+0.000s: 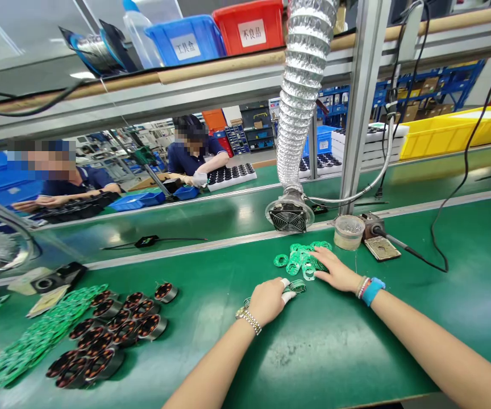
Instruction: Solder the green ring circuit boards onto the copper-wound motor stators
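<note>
My left hand (267, 301), with white covers on its fingertips, is closed around a stack of green ring boards (298, 286) just above the green table (305, 363). My right hand (333, 270) lies spread with its fingers on the right side of a loose pile of green ring boards (294, 261). Some of the boards under its fingers are hidden. Several copper-wound motor coils (113, 326) stand on the table at the left, beside a long spread of green boards (36, 335).
Behind the pile are a fan on a silver duct (288, 216), a round tub (349, 233) and a soldering iron (392, 241) with its cable. A metal post (358, 113) rises behind. Two people sit across the bench.
</note>
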`<state>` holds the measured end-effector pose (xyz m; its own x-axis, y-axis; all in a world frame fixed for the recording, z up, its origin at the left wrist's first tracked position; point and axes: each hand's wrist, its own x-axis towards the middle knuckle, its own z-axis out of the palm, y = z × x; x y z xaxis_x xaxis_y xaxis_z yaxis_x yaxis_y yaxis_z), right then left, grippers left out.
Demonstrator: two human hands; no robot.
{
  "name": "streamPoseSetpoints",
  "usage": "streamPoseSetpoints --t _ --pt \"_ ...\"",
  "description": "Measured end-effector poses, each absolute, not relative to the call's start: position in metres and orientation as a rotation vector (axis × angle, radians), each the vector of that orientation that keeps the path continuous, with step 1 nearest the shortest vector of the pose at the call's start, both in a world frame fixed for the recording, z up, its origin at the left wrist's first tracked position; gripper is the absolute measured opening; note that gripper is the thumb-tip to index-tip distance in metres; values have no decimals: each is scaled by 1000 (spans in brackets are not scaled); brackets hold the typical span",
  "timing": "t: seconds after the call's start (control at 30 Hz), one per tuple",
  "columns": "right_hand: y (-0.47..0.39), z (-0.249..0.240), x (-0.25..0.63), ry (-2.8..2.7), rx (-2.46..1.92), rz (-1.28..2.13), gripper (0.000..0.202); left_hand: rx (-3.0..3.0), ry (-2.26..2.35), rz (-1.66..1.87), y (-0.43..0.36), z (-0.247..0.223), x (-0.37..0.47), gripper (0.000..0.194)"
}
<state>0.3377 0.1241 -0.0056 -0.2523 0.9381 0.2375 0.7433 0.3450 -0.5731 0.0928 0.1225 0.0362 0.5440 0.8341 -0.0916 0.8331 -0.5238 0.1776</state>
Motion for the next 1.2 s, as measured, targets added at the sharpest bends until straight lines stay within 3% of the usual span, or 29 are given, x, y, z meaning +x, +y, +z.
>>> streamPoseSetpoints --t 0.17,0.4,0.63,1.0,1.2 --pt "135 -20 309 -2113 -1507 420 49 2630 1385 18 126 32 94 25" --pt "152 -2 283 -2096 -1445 394 45 2657 1379 29 132 32 93 27" --pt "118 4 267 -2258 -1186 516 25 2624 1384 20 129 32 86 30" --pt "109 -22 236 -2003 -1475 294 22 2567 1720 65 116 19 81 32" --pt "132 -16 279 -2057 -1502 241 21 2581 1681 138 126 15 88 29"
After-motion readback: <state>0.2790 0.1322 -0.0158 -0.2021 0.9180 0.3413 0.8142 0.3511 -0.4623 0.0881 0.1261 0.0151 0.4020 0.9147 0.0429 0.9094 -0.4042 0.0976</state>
